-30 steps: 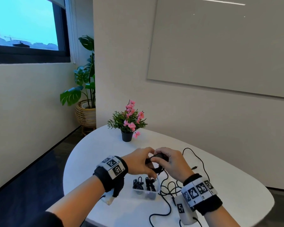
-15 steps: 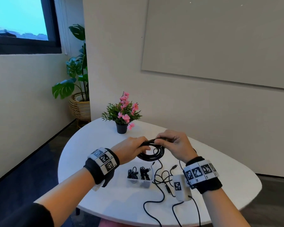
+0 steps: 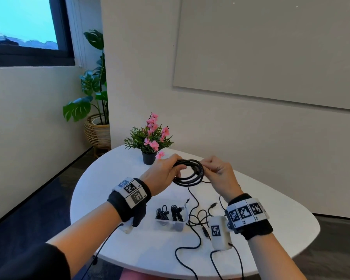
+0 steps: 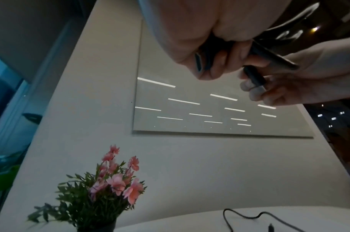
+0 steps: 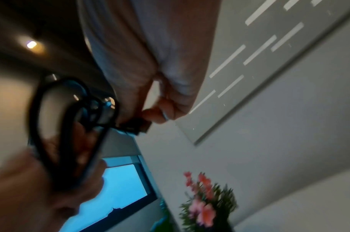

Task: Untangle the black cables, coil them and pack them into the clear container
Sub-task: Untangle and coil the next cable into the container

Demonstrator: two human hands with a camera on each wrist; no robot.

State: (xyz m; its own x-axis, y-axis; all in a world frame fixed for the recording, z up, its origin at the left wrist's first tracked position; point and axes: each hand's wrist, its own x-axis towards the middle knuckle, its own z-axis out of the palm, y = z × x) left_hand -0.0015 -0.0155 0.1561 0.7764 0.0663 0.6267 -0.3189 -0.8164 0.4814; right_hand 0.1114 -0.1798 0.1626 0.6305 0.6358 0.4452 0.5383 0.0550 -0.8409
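A black cable wound into a coil [image 3: 188,172] hangs in the air above the white table [image 3: 271,203]. My left hand [image 3: 166,172] grips the coil's left side with curled fingers. At the coil's right side my right hand [image 3: 214,170] pinches the cable's plug end [image 4: 254,77]. The right wrist view shows the coil [image 5: 66,131] as a blurred loop between both hands. Below the hands, the clear container [image 3: 171,219] sits on the table with two small black cable bundles inside. Loose black cables [image 3: 198,217] lie tangled to its right.
A small pot of pink flowers [image 3: 150,142] stands at the table's far edge, just behind the hands. A cable tail [image 3: 184,257] runs off the near table edge. A large potted plant [image 3: 93,110] stands on the floor at the back left.
Both hands have risen from just above the container to well above the table, carrying the coil. The coil has grown wider and the hands now sit further apart.
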